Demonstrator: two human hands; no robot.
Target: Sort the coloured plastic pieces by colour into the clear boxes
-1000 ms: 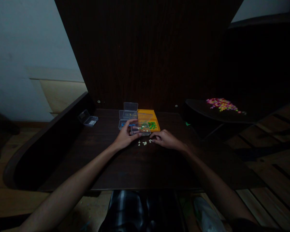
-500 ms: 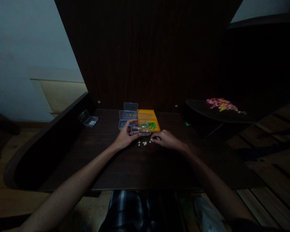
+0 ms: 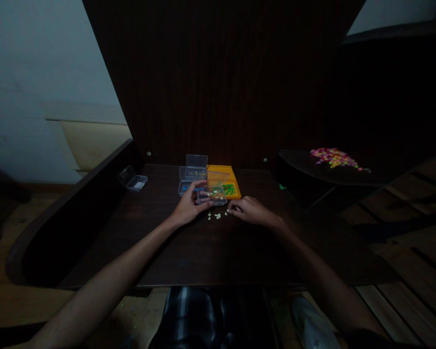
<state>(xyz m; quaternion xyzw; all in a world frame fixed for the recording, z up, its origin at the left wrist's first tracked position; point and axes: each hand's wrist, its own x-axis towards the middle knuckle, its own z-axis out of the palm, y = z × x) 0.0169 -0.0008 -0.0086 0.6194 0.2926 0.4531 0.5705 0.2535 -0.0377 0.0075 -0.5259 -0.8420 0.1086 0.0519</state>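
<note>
Pale pieces (image 3: 218, 216) lie beside the right hand (image 3: 252, 211), which pinches one; the left hand (image 3: 188, 207) grips a clear box (image 3: 219, 201), which tilting could spill.

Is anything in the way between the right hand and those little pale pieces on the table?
Nothing visible is. The right hand is right beside the nearest pale pieces. The clear box in the left hand sits just beyond them, not in between.

Foremost box (image 3: 218, 202) appears clear, smooth plastic. Yellow-orange tray (image 3: 221, 168): opaque plastic. Desktop (image 3: 203, 257) shows dark wood grain, faint sheen.
</note>
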